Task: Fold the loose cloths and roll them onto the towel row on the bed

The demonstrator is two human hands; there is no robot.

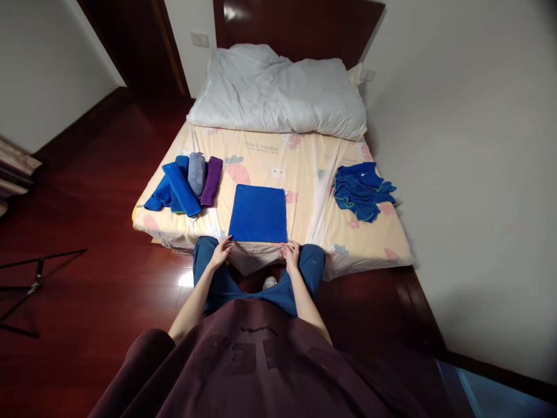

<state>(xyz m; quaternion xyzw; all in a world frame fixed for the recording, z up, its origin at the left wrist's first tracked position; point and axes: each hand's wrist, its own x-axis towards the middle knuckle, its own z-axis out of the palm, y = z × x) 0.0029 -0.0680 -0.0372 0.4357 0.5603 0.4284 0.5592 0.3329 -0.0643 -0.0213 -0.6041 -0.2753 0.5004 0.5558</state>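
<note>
A square blue towel (258,213) lies flat and smooth on the bed, its near edge along the mattress front. At the near left corner, my left hand (221,252) has its fingers closed on the towel's edge. My right hand (290,255) is at the near right corner, fingertips bent in and pinching at the edge. A small white tag (286,193) shows at the far right corner.
On the bed's left lie rolled towels: blue (181,189), grey (196,174) and purple (212,181). A crumpled blue cloth pile (363,188) with green edging sits right. White bedding (282,93) is bunched by the headboard. Black stand legs (35,284) stand on the floor, left.
</note>
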